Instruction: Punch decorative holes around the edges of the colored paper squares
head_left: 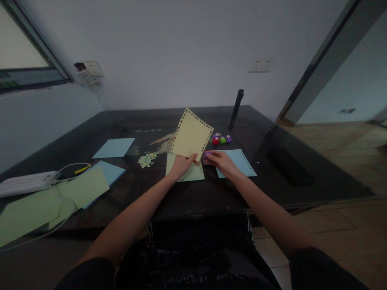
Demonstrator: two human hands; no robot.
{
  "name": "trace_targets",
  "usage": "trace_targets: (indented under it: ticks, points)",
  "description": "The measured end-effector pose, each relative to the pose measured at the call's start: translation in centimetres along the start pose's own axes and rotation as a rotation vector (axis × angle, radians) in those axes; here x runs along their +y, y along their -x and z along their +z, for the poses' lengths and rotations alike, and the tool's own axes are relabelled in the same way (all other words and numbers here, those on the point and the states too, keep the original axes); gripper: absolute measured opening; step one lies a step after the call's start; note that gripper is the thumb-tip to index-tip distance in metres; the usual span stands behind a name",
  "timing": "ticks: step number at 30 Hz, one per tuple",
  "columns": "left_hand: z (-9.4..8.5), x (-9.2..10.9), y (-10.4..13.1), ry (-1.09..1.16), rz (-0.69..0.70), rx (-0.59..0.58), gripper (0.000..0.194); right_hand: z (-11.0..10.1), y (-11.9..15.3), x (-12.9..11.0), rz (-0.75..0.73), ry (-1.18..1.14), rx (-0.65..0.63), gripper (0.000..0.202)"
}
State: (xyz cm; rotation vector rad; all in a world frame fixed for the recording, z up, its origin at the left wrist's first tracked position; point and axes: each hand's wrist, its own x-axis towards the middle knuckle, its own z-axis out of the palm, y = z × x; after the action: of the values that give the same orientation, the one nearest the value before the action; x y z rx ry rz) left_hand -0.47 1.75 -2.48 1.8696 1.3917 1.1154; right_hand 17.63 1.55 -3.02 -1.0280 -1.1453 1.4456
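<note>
My left hand (182,166) grips the bottom edge of a pale yellow sheet of paper (192,135), tilted up off the table. Small holes are punched along its left, top and right edges. Close to the sheet's lower right corner, my right hand (222,162) is closed round a small purple craft punch (207,155), mostly hidden by the fingers. Whether the punch touches the paper, I cannot tell. Beneath lies a pale green punched sheet (193,173), and a light blue punched sheet (237,161) lies under my right hand. Several coloured craft punches (222,139) stand beyond.
A pile of paper cut-outs (147,159) lies left of centre, with a blue sheet (115,148) behind it. At left are green sheets (81,191), a white power strip (28,182) and cable. A black upright object (236,108) and a dark phone-like object (289,165) are on the right.
</note>
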Motion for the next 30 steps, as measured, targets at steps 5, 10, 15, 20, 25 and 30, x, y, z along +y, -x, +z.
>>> trace_targets:
  ticks: [5, 10, 15, 20, 25, 30]
  points:
    - [-0.19, 0.29, 0.12, 0.022, -0.014, -0.002, 0.022, -0.38, -0.02, -0.55, 0.001, 0.014, 0.006, 0.025]
    - [-0.05, 0.01, 0.06, 0.037, -0.023, -0.011, 0.021, -0.44, 0.09, -0.85, 0.023, 0.025, 0.01, 0.034]
    - [-0.11, 0.46, 0.14, 0.05, -0.026, 0.002, 0.019, -0.47, 0.02, -0.81, 0.004, 0.137, 0.029, 0.039]
    - [-0.17, 0.58, 0.22, 0.065, -0.026, -0.001, 0.018, -0.82, -0.24, -0.32, -0.249, 0.595, 0.076, 0.03]
    - [-0.15, 0.5, 0.2, 0.071, -0.005, 0.004, 0.018, -0.98, -0.3, -0.25, -0.298, 0.701, 0.096, 0.027]
    - [-0.16, 0.76, 0.25, 0.086, -0.04, -0.004, 0.017, -0.9, -0.28, -0.47, -0.292, 0.636, 0.121, 0.029]
